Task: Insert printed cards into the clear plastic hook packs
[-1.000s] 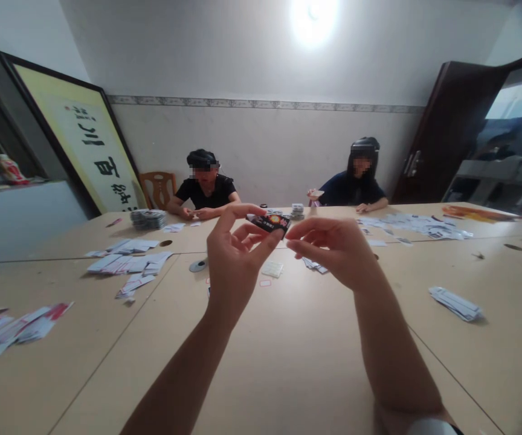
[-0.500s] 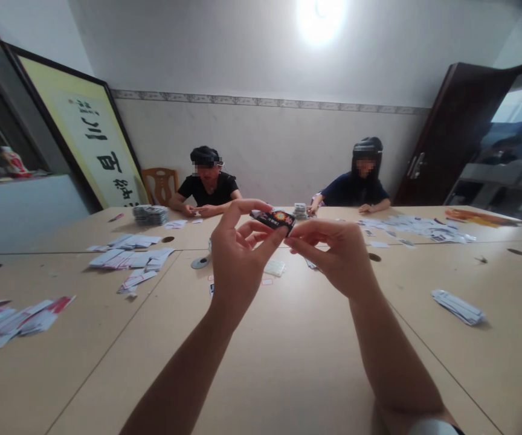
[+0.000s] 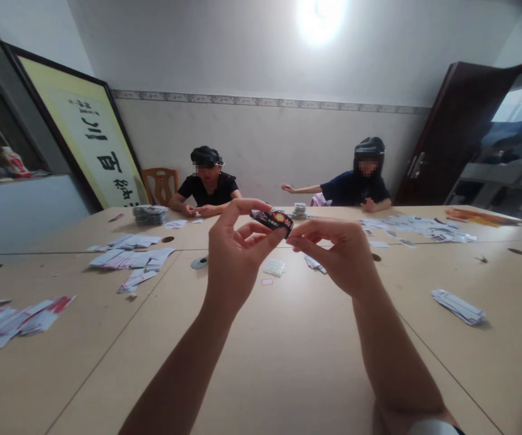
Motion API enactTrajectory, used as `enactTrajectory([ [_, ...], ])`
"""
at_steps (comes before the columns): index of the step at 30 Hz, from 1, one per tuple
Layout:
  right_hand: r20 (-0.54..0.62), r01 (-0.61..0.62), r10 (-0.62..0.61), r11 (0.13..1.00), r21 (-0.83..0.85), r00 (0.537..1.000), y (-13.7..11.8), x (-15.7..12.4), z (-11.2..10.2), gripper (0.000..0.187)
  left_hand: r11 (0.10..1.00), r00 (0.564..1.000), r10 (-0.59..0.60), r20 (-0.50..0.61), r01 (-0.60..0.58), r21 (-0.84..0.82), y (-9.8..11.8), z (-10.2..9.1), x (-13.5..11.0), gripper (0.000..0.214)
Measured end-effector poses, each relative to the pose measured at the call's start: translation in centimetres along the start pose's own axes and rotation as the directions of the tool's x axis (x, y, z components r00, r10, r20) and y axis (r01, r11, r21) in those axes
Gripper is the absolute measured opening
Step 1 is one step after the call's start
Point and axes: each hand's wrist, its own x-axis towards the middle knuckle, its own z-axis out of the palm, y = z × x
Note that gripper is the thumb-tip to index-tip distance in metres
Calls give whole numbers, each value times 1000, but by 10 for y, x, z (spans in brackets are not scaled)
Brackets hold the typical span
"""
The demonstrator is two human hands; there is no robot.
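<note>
A small black printed card [image 3: 272,219] with a bright orange-yellow burst is held up over the table, tilted down to the right and bowed near its right end. My left hand [image 3: 238,251] is closed on it, thumb on the near side and index finger along the top. At the card's right end, the fingertips of my right hand [image 3: 333,248] are pinched together against it. Below my hands lie a clear plastic piece [image 3: 274,267], a small red-edged label [image 3: 267,282] and a grey round disc [image 3: 200,263] partly behind my left wrist.
Piles of paper slips [image 3: 129,258] cover the left side, and more loose slips [image 3: 419,228] lie far right. A bundle of strips [image 3: 458,307] rests nearer on the right. Two people [image 3: 209,187] sit opposite, near stacks of cards [image 3: 150,214]. The table [image 3: 283,362] has round holes.
The card's right end has bent more, and my hands have spread slightly apart. Across the table, the person at right has lifted an arm out to the side.
</note>
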Motion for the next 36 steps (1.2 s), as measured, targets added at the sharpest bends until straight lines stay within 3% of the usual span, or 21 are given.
enactTrajectory([
  [27,-35,16,-21,990,-143,999,2,0,-9,10,997,998,-56,21,55,51,2,-2,1,33],
  [36,-66,22,-35,981,-192,997,5,0,-13,11,996,995,-88,39,87,34,-9,-5,6,38],
])
